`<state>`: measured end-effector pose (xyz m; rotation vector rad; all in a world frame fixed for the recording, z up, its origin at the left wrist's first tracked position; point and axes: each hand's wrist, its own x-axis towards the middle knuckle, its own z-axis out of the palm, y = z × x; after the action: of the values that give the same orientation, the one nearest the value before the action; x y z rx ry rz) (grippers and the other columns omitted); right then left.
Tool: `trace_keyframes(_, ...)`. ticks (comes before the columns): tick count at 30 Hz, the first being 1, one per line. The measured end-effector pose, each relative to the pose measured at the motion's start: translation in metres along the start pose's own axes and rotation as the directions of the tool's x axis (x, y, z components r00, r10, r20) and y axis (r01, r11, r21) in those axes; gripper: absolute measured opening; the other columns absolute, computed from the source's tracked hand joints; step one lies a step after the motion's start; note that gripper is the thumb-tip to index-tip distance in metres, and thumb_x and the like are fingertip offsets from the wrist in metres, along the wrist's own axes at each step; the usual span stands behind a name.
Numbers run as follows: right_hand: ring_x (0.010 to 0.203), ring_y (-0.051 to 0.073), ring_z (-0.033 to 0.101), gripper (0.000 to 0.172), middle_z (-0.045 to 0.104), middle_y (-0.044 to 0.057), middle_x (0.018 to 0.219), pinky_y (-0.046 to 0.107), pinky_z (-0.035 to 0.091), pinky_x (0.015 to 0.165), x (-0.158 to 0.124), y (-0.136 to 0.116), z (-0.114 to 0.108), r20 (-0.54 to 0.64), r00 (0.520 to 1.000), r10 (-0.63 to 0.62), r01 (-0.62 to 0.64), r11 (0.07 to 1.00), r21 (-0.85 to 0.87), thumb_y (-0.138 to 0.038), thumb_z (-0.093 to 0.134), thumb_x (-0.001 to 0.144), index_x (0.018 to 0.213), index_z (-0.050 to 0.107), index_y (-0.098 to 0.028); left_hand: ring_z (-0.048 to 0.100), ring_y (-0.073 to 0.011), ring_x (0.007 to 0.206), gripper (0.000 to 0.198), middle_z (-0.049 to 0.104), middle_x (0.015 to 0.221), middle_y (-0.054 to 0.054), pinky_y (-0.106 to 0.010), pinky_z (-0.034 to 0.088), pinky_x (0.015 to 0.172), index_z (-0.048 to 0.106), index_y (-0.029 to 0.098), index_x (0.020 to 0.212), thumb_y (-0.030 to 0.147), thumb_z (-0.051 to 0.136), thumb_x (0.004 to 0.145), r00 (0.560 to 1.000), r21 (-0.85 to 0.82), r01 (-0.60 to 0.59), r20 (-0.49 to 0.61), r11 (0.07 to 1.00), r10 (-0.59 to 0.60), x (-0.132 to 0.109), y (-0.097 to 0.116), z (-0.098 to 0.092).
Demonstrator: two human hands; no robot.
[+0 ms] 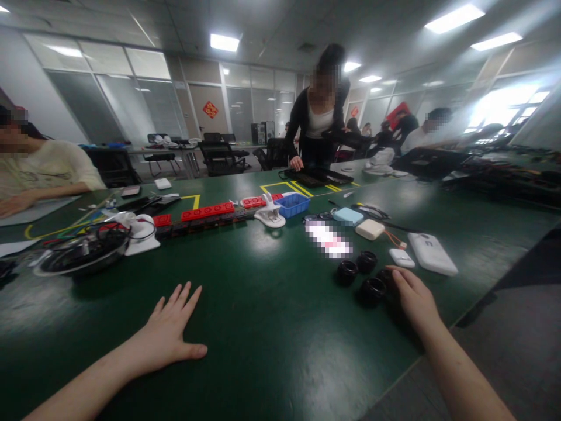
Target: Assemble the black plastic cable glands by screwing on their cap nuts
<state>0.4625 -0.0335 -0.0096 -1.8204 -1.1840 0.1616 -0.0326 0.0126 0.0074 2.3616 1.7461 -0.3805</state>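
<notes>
While L hand (169, 330) lies flat, R hand (412, 298) on round blk rings (371, 289)

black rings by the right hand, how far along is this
Done: nothing looks grouped yet; the black rings sit loose on the green table. In hand: the right hand rests on one ring; the left hand lies flat, empty. Left: no ring is lifted off the table.
</notes>
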Motion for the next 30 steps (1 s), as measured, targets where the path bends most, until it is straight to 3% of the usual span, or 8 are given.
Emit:
trace_keyframes(24, 0.087, 0.023, 0.056, 0.041, 0.063, 0.006, 0.093, 0.033, 0.043, 0.078, -0.0021, -0.006, -0.0012, -0.006, 1.0, 0.01, -0.01, 0.999, -0.046, -0.046, 0.037, 0.076, 0.091, 0.062, -0.019, -0.001, -0.0362, 0.129, 0.111, -0.004, 0.14, -0.018, -0.055, 0.014, 0.102, 0.002, 0.015, 0.136, 0.076, 0.048, 0.056, 0.998, -0.019, -0.038, -0.041, 0.999, 0.037, -0.0001, -0.0045, 0.0044)
trace_keyframes(30, 0.084, 0.022, 0.056, 0.04, 0.063, 0.006, 0.091, 0.032, 0.043, 0.075, -0.0023, -0.0067, -0.0018, -0.006, 1.0, -0.02, 0.019, 0.997, -0.072, -0.047, 0.037, 0.076, 0.092, 0.062, -0.02, -0.002, -0.0344, 0.129, 0.112, -0.006, 0.14, -0.017, -0.053, 0.012, 0.103, 0.002, 0.014, 0.136, 0.078, 0.046, 0.055, 1.0, -0.002, -0.013, 0.0, 1.0, 0.013, -0.0011, -0.0001, -0.0004)
